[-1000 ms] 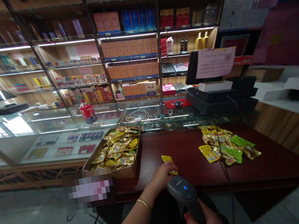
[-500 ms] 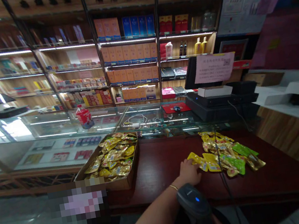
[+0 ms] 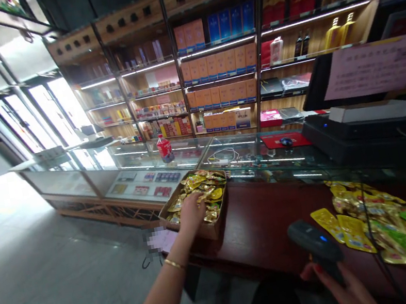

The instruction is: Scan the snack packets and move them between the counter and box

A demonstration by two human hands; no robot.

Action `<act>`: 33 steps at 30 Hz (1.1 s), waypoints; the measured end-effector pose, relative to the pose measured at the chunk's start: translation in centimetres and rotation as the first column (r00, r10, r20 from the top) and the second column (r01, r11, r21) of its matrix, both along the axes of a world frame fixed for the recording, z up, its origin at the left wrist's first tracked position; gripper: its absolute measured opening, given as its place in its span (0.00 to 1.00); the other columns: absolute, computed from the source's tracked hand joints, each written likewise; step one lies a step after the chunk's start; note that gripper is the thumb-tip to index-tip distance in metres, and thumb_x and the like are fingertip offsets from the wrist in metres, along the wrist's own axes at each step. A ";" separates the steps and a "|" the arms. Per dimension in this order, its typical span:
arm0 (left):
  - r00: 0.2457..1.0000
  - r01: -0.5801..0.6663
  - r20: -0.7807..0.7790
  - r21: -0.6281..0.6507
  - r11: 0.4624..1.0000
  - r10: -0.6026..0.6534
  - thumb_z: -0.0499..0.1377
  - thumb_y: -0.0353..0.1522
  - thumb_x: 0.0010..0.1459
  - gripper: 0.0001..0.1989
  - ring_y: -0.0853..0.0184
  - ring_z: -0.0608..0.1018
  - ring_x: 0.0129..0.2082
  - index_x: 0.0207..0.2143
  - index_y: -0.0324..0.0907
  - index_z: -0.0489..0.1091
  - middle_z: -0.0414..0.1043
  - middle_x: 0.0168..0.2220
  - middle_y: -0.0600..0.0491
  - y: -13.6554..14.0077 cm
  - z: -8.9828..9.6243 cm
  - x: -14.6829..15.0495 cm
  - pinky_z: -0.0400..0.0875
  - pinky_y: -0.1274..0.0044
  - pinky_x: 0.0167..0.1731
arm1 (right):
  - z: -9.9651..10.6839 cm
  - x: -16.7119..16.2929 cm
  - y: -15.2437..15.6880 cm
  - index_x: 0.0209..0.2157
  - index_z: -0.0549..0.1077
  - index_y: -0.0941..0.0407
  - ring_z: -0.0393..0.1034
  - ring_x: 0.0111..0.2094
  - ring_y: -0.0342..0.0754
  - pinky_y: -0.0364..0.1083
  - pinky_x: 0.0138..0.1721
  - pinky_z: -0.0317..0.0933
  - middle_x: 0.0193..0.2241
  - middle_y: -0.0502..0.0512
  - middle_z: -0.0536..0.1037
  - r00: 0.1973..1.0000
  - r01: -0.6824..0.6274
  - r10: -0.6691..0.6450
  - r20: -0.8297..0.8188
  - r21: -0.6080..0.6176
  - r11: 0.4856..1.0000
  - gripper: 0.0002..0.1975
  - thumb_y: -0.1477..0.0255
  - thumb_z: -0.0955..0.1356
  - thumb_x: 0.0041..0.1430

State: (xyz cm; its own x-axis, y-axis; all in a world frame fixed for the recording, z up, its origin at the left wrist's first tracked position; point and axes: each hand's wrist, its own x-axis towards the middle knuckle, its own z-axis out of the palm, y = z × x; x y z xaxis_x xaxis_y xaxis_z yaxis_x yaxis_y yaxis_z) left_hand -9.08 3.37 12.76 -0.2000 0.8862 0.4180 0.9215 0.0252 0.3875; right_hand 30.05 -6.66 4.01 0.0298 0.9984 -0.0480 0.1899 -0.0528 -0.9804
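At the cardboard box (image 3: 211, 230), my left hand (image 3: 192, 212) reaches over the rim into a heap of gold and yellow snack packets (image 3: 216, 194). Its fingers are curled at a gold packet (image 3: 206, 194) on top; the fingertips are partly hidden. My right hand (image 3: 342, 287) is wrapped around the handle of a dark barcode scanner (image 3: 315, 242) with a blue light lit. To the scanner's right, a loose pile of gold, yellow and green packets (image 3: 379, 215) lies on the dark red table, two yellow ones nearest the scanner.
A scanner cable (image 3: 370, 227) runs down across the pile. Behind the table (image 3: 253, 216) stands a glass display counter (image 3: 184, 158) with a red bottle (image 3: 165, 149) on it. The monitor with a pink notice (image 3: 377, 68) is at right. Shelves of boxes and bottles line the back.
My left hand has left the yellow packets on the table and moved left into the box. The scanner stays in my right hand. The view has turned left.
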 end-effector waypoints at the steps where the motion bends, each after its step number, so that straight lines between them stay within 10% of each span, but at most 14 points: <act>1: 0.992 -0.106 -0.077 -0.136 0.985 0.097 0.55 0.30 0.64 0.19 0.57 0.75 0.59 0.55 0.42 0.75 0.77 0.57 0.45 0.1 0.4 -2.8 0.66 0.67 0.62 | -0.2 -0.3 1.6 0.28 0.79 0.51 0.80 0.36 0.59 0.52 0.43 0.73 0.30 0.58 0.84 0.998 -0.002 0.004 -0.058 0.031 1.000 0.30 0.38 0.72 0.45; 5: 0.971 -0.227 -0.138 -0.282 0.932 0.195 0.60 0.34 0.61 0.15 0.52 0.79 0.54 0.49 0.39 0.77 0.81 0.50 0.40 0.9 0.3 -8.8 0.69 0.68 0.56 | -2.1 -2.6 6.5 0.34 0.77 0.54 0.70 0.22 0.45 0.44 0.27 0.66 0.23 0.49 0.78 0.950 -0.077 0.086 -0.300 0.041 0.996 0.29 0.42 0.74 0.49; 17: 0.908 -0.413 -0.051 -0.281 0.866 0.416 0.49 0.31 0.67 0.16 0.50 0.83 0.47 0.47 0.37 0.75 0.81 0.46 0.34 2.0 -2.5 -9.6 0.73 0.66 0.45 | -5.4 -3.4 7.6 0.52 0.74 0.54 0.64 0.19 0.40 0.41 0.22 0.58 0.25 0.44 0.74 0.893 -0.122 0.139 -0.429 0.067 0.990 0.29 0.49 0.73 0.58; 33: 0.858 -0.475 0.351 0.260 0.841 0.376 0.45 0.28 0.65 0.17 0.56 0.79 0.49 0.45 0.38 0.72 0.78 0.46 0.41 -1.9 -0.7 -8.5 0.73 0.66 0.52 | -4.6 -3.9 8.2 0.50 0.75 0.56 0.63 0.17 0.41 0.42 0.21 0.58 0.22 0.45 0.75 0.853 -0.068 0.084 -0.514 0.051 0.996 0.34 0.48 0.77 0.48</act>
State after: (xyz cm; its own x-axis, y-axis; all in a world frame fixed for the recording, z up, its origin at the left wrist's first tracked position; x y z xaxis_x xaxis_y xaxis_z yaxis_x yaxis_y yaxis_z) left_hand -17.57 1.44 12.08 -0.6744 0.5070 0.5367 0.7023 0.2161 0.6783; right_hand 26.11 1.55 -0.57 -0.0671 0.9977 -0.0057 -0.3410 -0.0283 -0.9397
